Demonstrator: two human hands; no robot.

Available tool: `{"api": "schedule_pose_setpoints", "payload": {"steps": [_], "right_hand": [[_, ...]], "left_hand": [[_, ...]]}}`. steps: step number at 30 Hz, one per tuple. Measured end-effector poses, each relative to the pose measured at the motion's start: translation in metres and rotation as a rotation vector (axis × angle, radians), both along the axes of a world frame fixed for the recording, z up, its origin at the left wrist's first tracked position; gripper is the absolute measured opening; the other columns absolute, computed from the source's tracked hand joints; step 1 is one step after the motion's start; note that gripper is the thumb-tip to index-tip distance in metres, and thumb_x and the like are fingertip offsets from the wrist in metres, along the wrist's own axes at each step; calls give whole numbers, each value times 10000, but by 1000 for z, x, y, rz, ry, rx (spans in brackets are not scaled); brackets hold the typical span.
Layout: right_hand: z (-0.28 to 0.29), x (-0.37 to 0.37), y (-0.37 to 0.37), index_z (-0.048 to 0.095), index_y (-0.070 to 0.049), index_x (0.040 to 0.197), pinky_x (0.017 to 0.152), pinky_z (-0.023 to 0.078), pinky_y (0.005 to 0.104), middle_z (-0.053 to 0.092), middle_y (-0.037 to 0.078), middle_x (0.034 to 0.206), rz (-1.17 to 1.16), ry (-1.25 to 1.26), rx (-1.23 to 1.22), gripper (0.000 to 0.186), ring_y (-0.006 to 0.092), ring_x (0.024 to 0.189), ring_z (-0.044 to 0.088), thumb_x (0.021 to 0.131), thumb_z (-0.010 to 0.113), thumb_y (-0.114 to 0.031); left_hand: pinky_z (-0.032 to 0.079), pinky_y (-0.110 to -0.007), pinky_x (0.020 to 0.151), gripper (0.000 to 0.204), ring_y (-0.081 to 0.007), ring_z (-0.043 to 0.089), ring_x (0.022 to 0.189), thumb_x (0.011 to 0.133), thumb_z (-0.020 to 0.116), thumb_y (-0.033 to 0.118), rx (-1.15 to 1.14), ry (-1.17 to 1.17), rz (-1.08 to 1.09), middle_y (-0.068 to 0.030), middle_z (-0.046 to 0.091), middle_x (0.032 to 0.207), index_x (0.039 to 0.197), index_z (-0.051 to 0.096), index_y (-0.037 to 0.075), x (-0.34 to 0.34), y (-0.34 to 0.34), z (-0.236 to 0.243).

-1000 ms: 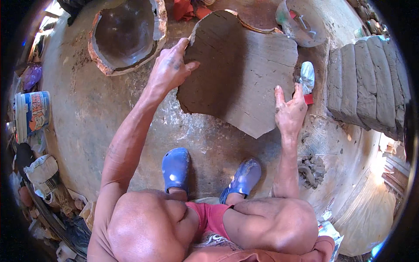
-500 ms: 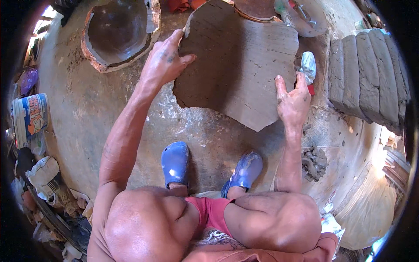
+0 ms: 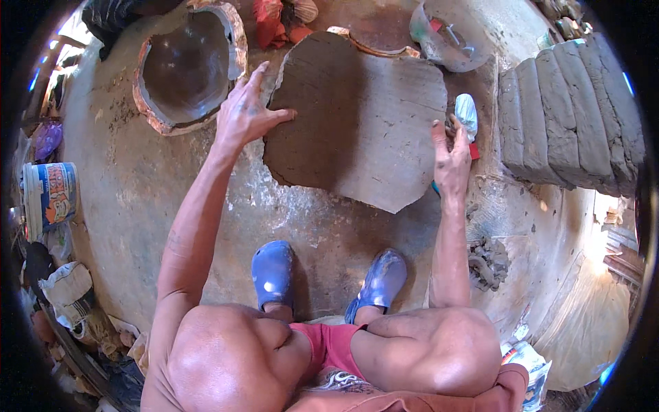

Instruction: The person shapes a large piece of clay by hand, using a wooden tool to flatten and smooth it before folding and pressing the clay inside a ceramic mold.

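A broad slab of grey-brown clay with ragged edges lies in front of me, partly over a mould whose orange-brown rim shows along its far side. My left hand is open at the slab's left edge, its thumb stretched over the clay and its index finger pointing away. At the opposite edge my right hand has thumb and fingers apart, the thumb overlapping the clay's border and the fingers just outside it. Beside those fingers are a pale plastic-wrapped object and a small red piece.
A rounded clay-lined mould sits at the far left. Thick clay slabs are stacked at the right, with clay scraps nearer me. A translucent basin holds tools. A printed bucket stands at left; blue clogs are below.
The slab has come down and slightly toward me, now lying flatter. My left hand's fingers have spread off its edge, and my right hand has shifted left with fingers outside the border.
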State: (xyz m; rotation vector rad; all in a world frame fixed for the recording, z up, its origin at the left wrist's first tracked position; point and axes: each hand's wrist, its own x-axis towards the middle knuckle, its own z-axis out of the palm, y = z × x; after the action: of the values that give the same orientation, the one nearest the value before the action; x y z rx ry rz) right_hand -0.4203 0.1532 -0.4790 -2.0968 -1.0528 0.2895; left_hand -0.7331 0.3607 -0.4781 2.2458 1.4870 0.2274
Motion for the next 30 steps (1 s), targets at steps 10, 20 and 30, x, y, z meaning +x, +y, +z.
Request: {"api": "schedule_pose_setpoints", "payload": {"steps": [10, 20, 30], "right_hand": [[-26, 13, 3, 580, 29, 900, 686, 355, 436, 446, 162, 726, 299, 264, 160, 739, 256, 726, 425, 1030, 412, -680], [3, -42, -104, 566, 62, 1363, 793, 483, 456, 699, 249, 1023, 334, 193, 81, 895, 346, 891, 658, 999, 403, -739], [-5, -1, -91, 580, 24, 1407, 808, 577, 373, 707, 166, 1228, 217, 600, -175, 1082, 244, 1012, 696, 905, 322, -900]], "left_hand": [[325, -439, 1202, 991, -296, 344, 1505, 970, 661, 514, -919, -987, 108, -144, 290, 1681, 1681, 105, 104, -4, -17, -24], [186, -390, 1260, 923, -268, 247, 1541, 1025, 580, 450, -866, -994, 86, -161, 217, 1702, 1664, 77, 12, -87, -154, -35], [190, -457, 1271, 1077, -345, 101, 1591, 986, 630, 559, -845, -581, -14, -212, -11, 1733, 1661, -62, 86, -115, -122, 21]]}}
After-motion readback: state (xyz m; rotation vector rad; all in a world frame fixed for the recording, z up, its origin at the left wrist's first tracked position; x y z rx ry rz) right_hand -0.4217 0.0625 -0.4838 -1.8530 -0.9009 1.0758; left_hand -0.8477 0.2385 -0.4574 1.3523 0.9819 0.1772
